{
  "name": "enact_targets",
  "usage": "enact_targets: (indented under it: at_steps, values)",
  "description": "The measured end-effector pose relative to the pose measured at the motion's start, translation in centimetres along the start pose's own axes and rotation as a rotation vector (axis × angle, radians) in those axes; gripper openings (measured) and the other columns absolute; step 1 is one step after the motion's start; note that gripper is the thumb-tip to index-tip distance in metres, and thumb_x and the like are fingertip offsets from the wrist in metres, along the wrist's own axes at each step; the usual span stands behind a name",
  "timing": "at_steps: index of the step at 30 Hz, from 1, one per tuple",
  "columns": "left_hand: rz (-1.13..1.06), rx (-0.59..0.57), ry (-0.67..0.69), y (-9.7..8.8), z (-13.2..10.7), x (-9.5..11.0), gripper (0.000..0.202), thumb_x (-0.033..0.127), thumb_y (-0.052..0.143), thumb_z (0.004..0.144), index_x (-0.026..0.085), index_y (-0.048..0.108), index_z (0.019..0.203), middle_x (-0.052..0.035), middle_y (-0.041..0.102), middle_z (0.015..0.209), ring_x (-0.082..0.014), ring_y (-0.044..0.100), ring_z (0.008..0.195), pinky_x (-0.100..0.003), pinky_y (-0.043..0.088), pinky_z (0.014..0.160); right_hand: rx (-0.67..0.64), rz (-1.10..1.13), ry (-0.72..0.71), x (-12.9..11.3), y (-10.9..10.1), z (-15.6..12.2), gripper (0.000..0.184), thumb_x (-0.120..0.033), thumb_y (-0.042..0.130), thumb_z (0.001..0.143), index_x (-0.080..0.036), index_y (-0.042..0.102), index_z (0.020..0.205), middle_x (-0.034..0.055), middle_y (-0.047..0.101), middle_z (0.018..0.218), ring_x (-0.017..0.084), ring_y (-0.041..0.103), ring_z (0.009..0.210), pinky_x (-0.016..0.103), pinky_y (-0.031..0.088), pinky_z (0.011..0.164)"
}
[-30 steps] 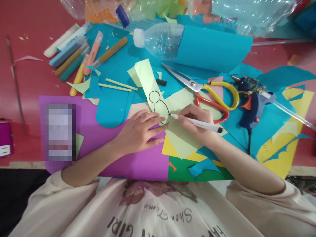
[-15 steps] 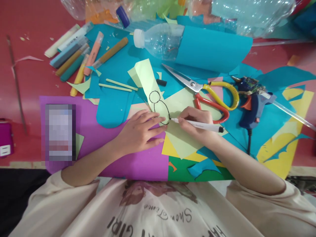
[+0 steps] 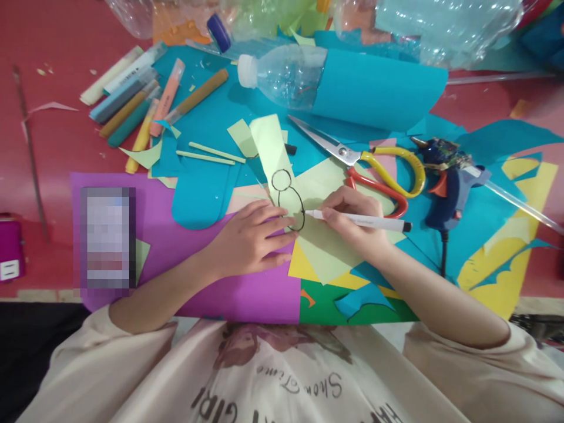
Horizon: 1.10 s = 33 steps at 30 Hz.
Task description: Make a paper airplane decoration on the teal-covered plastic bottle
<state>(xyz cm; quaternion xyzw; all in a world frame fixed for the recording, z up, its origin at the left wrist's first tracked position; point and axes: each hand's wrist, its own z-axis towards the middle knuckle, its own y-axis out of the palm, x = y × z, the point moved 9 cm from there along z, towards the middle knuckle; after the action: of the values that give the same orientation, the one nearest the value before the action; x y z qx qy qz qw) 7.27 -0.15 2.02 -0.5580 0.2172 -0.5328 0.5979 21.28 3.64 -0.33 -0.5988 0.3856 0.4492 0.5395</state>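
Observation:
My right hand (image 3: 355, 220) grips a white marker (image 3: 374, 222), its tip at the right edge of a pale green paper strip (image 3: 269, 144). A small black circle joined to a larger oval is drawn on the strip. Fingers spread, my left hand (image 3: 253, 238) lies flat with its fingertips on the strip's lower end, hiding part of the oval. A black marker cap (image 3: 290, 149) rests beside the strip. To the right lie scissors (image 3: 346, 154) with one yellow and one red handle. Larger pale green paper (image 3: 324, 258) is under my right hand.
A plastic bottle (image 3: 286, 76) wrapped in blue paper lies beyond the hands. Several markers (image 3: 132, 88) are at the upper left. A glue gun (image 3: 453, 197) with a cord sits right. A pixelated phone (image 3: 108, 235) rests on purple paper (image 3: 247, 299). Paper scraps are scattered around.
The paper strip has shifted slightly down and right and turned a little more upright under my left fingers. The marker's back end has swung slightly right; its tip stays near the oval's right side.

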Motion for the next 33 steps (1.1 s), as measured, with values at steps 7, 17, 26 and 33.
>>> enact_targets:
  at_steps: [7, 17, 26, 33]
  values:
    - [-0.082, 0.007, 0.048, -0.4, -0.3, 0.7, 0.034, 0.036, 0.04, 0.1, 0.02, 0.068, 0.111, -0.005, 0.074, 0.114, -0.0179, 0.064, 0.109, -0.035, 0.048, 0.102, 0.167, 0.156, -0.068, -0.1, -1.0, 0.0, 0.027, -0.05, 0.059, 0.09, -0.024, 0.065, 0.09, -0.0022, 0.064, 0.066, 0.012, 0.06, 0.053, 0.027, 0.049, 0.047]
    - [0.029, -0.132, -0.105, 1.0, -0.3, -0.8, 0.051, 0.049, 0.037, 0.1, 0.016, 0.058, 0.131, -0.0126, 0.067, 0.126, -0.0259, 0.059, 0.118, -0.046, 0.042, 0.108, 0.1, 0.046, -0.003, 0.4, -0.5, 0.0, 0.037, -0.057, 0.056, 0.09, -0.022, 0.065, 0.097, 0.0038, 0.072, 0.08, 0.018, 0.071, 0.074, 0.033, 0.058, 0.067]
    - [0.073, -0.176, -0.164, 1.2, -0.3, -1.5, 0.045, 0.044, 0.043, 0.098, 0.021, 0.057, 0.134, -0.0135, 0.058, 0.138, -0.0293, 0.05, 0.129, -0.051, 0.038, 0.111, -0.004, -0.022, -0.046, -0.2, 0.3, 0.0, 0.035, -0.053, 0.054, 0.092, -0.02, 0.067, 0.094, 0.0073, 0.074, 0.087, 0.018, 0.071, 0.072, 0.031, 0.056, 0.064]
    - [0.069, -0.161, -0.151, 1.0, -0.3, -1.3, 0.043, 0.043, 0.048, 0.097, 0.02, 0.059, 0.132, -0.0123, 0.062, 0.133, -0.0292, 0.051, 0.127, -0.052, 0.038, 0.112, 0.011, 0.17, 0.089, 0.4, 0.2, 0.1, 0.038, -0.059, 0.061, 0.084, -0.022, 0.058, 0.089, 0.0009, 0.067, 0.073, 0.014, 0.066, 0.056, 0.027, 0.054, 0.05]
